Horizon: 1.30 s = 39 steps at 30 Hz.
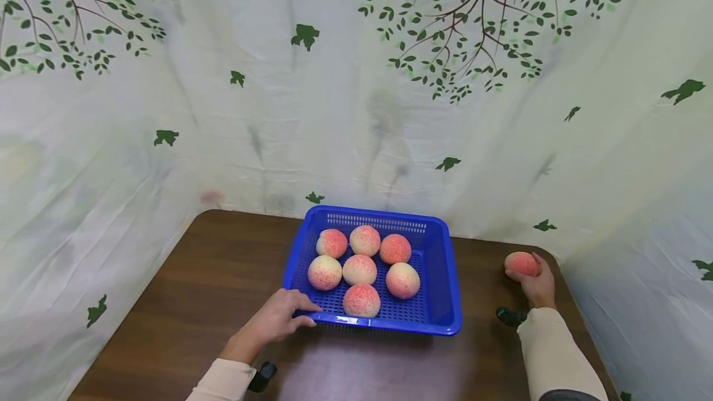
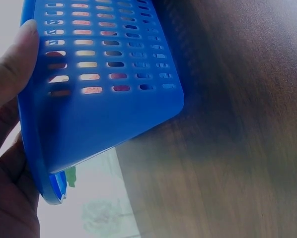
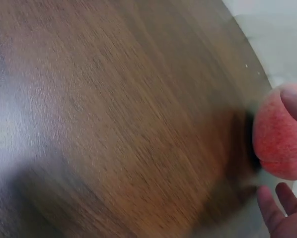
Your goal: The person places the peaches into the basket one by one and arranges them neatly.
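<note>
A blue plastic basket (image 1: 442,289) with slotted walls stands on the table, holding several pink and cream peaches (image 1: 359,270). My left hand (image 1: 284,314) grips the rim at its near left corner; in the left wrist view the thumb (image 2: 19,64) lies against the outer side of the rim. Far to the right, near the table's back right corner, my right hand (image 1: 539,283) holds a redder peach (image 1: 522,263). The right wrist view shows that peach (image 3: 282,141) at its right edge, thumb over one side and fingertips (image 3: 268,201) close to the other, low over the table.
The brown wooden table (image 1: 223,277) has rounded back corners. Pale cloth walls (image 1: 334,110) printed with leaves and branches close in behind and at both sides. Dark straps with small devices sit on both wrists.
</note>
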{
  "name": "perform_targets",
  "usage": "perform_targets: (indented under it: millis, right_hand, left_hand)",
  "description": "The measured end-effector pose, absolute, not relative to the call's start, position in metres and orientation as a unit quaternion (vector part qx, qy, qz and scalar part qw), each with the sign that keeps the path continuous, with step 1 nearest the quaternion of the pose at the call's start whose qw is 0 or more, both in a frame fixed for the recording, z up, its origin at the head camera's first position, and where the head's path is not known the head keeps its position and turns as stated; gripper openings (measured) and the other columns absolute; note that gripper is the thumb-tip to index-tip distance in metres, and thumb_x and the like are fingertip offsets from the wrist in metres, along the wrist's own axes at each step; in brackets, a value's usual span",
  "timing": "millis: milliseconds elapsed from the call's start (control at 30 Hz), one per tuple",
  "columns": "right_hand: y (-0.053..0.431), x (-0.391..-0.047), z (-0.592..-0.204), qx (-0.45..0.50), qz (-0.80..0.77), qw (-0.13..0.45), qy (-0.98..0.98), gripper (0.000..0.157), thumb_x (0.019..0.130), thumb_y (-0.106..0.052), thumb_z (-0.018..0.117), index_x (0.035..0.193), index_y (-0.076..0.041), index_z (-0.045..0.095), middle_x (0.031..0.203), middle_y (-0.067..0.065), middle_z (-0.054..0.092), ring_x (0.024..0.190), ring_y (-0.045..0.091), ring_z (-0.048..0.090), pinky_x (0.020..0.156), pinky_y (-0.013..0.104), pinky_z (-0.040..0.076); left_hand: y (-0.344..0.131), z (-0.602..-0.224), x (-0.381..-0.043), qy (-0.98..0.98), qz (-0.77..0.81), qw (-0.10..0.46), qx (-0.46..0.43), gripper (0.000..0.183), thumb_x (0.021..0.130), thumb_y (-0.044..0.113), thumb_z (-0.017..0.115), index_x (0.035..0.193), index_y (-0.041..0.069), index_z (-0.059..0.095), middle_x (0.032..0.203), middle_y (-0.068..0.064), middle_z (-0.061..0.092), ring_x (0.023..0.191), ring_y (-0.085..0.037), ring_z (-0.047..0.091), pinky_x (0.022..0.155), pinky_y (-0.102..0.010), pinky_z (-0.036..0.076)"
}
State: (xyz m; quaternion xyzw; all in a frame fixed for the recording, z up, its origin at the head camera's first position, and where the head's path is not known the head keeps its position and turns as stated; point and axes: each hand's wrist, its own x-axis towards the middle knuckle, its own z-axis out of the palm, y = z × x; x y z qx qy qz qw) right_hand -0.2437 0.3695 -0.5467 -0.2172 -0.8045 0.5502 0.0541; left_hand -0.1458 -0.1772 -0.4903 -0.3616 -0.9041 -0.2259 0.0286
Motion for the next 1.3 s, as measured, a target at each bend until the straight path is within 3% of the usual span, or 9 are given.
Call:
perform_targets:
  millis: [233, 567, 633, 733, 867, 1133, 1300]
  right_hand:
    - [0.366, -0.245, -0.547, -0.25, 0.528, 0.111, -0.804, 0.069, 0.084, 0.001, 0.064, 0.144, 0.005, 0.03, 0.147, 0.03, 0.032, 0.133, 0.045, 0.031, 0.11, 0.055, 0.026]
    - [0.363, -0.235, -0.551, -0.283, 0.528, 0.11, -0.793, 0.072, 0.09, -0.027, 0.067, 0.146, 0.0, 0.032, 0.144, 0.027, 0.036, 0.129, 0.04, 0.033, 0.106, 0.052, 0.031]
    - [0.363, -0.233, -0.551, -0.292, 0.534, 0.11, -0.786, 0.073, 0.089, -0.032, 0.068, 0.147, -0.003, 0.033, 0.14, 0.023, 0.039, 0.124, 0.035, 0.037, 0.102, 0.043, 0.039]
    - [0.359, -0.228, -0.552, -0.299, 0.563, 0.103, -0.764, 0.075, 0.086, -0.036, 0.071, 0.146, -0.008, 0.035, 0.128, 0.014, 0.043, 0.111, 0.024, 0.042, 0.084, 0.022, 0.049]
    - [0.349, -0.224, -0.55, -0.289, 0.609, 0.089, -0.733, 0.078, 0.082, -0.037, 0.075, 0.144, -0.01, 0.036, 0.115, 0.004, 0.04, 0.099, 0.013, 0.042, 0.066, 0.008, 0.047]
    - [0.335, -0.213, -0.531, -0.262, 0.63, 0.091, -0.725, 0.069, 0.081, -0.038, 0.076, 0.138, -0.017, 0.043, 0.112, 0.0, 0.044, 0.094, 0.011, 0.047, 0.066, 0.011, 0.047]
    - [0.328, -0.199, -0.513, -0.218, 0.637, 0.047, -0.738, 0.07, 0.084, -0.04, 0.073, 0.141, -0.019, 0.039, 0.119, 0.004, 0.043, 0.097, 0.009, 0.049, 0.076, 0.014, 0.05]
  left_hand:
    - [-0.176, -0.49, -0.144, -0.904, -0.232, 0.033, -0.358, 0.022, 0.078, 0.017, 0.077, 0.099, 0.009, 0.077, 0.09, 0.0, 0.072, 0.084, -0.014, 0.064, 0.076, -0.032, 0.051]
    - [-0.175, -0.488, -0.144, -0.903, -0.224, 0.033, -0.364, 0.022, 0.078, 0.018, 0.078, 0.098, 0.01, 0.077, 0.089, 0.0, 0.072, 0.083, -0.013, 0.064, 0.075, -0.031, 0.051]
    - [-0.174, -0.489, -0.144, -0.902, -0.227, 0.036, -0.366, 0.021, 0.078, 0.018, 0.078, 0.098, 0.01, 0.077, 0.088, 0.0, 0.072, 0.082, -0.013, 0.063, 0.074, -0.031, 0.051]
    - [-0.173, -0.489, -0.146, -0.902, -0.234, 0.029, -0.361, 0.021, 0.078, 0.017, 0.078, 0.098, 0.01, 0.077, 0.089, 0.0, 0.072, 0.082, -0.013, 0.064, 0.074, -0.031, 0.051]
    - [-0.174, -0.487, -0.146, -0.905, -0.238, 0.02, -0.353, 0.021, 0.077, 0.015, 0.078, 0.097, 0.009, 0.077, 0.089, 0.0, 0.073, 0.082, -0.012, 0.065, 0.075, -0.032, 0.052]
    - [-0.174, -0.485, -0.146, -0.908, -0.237, -0.001, -0.345, 0.022, 0.078, 0.017, 0.078, 0.099, 0.008, 0.077, 0.09, -0.001, 0.073, 0.083, -0.013, 0.066, 0.076, -0.033, 0.053]
    - [-0.171, -0.483, -0.147, -0.91, -0.24, -0.022, -0.338, 0.023, 0.079, 0.016, 0.078, 0.1, 0.007, 0.077, 0.091, -0.003, 0.074, 0.085, -0.013, 0.067, 0.077, -0.033, 0.054]
